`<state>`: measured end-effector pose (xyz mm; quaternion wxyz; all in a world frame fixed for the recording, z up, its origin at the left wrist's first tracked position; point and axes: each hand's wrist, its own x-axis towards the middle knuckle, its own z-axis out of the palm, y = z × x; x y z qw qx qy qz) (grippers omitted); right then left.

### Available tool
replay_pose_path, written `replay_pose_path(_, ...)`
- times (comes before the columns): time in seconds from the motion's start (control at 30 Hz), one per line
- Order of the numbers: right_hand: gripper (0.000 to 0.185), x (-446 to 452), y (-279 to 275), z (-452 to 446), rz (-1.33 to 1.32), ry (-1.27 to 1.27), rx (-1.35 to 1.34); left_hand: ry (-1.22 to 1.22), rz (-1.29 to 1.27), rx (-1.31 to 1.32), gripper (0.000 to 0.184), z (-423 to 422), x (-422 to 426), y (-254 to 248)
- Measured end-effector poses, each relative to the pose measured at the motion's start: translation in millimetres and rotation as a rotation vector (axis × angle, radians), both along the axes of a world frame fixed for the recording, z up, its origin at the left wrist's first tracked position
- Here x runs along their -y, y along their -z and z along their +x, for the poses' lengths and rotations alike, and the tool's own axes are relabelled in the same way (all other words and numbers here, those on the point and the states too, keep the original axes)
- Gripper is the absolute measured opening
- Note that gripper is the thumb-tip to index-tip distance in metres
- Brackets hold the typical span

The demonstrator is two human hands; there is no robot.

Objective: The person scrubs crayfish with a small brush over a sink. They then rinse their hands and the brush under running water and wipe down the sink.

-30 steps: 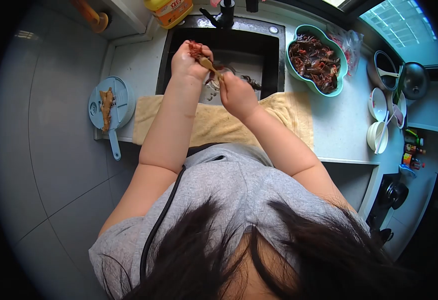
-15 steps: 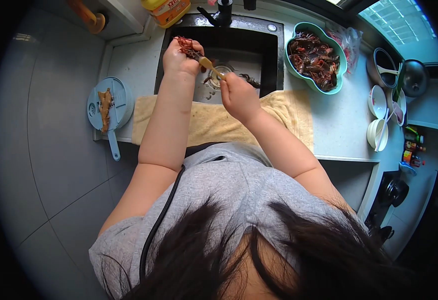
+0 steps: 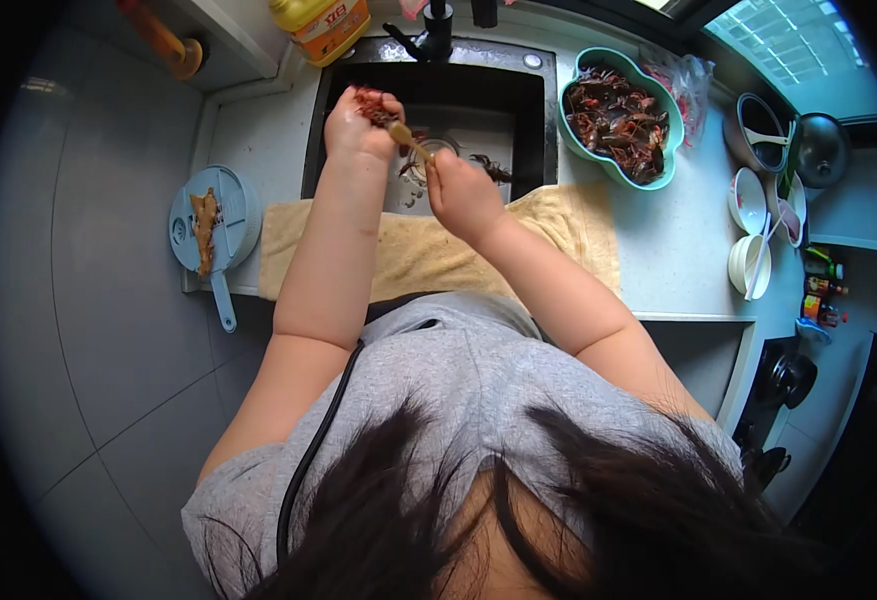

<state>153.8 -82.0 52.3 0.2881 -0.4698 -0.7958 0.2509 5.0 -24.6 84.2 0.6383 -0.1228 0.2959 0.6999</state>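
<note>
One crayfish (image 3: 373, 108) was above the sink (image 3: 499, 62), toward its left side, in the left hand's (image 3: 352, 132) curled grip. The right hand's (image 3: 467, 198) closed grip held a tan brush (image 3: 414, 143) at it. A crayfish-filled bowl (image 3: 565, 112) stood right.

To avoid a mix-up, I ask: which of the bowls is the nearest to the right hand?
The turquoise lobed bowl, filled with crayfish, just right of the sink; the white bowls stand farther right.

Gray tiled wall (image 3: 109, 330) at left, bright window (image 3: 789, 45) upper right.
</note>
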Motion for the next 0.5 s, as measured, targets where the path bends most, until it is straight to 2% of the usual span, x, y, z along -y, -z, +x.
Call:
replay_pose_path(0.03,0.016,2.6,4.7,1.8,-0.025,-0.013,0.024,-0.038,0.038,0.056,0.031,-6.9,-0.6,2.6)
replay_pose_path(0.07,0.016,3.6,9.0,1.6,-0.055,-0.029,0.046,0.004,0.073,0.087,0.022,-13.5,0.3,9.2)
replay_pose_path(0.17,0.016,-6.8,-5.1,-5.9,0.047,-0.003,-0.06,0.048,-0.043,0.0,0.021,9.1,4.1,-0.8)
replay_pose_path(0.3,0.015,-3.4,0.6,-1.5,0.013,-0.029,-0.025,0.006,0.088,0.151,0.02,-9.2,-2.0,3.0)
replay_pose_path(0.5,0.016,-3.7,5.6,-4.5,0.026,-0.01,-0.041,0.006,-0.047,0.018,0.017,1.8,1.3,0.3)
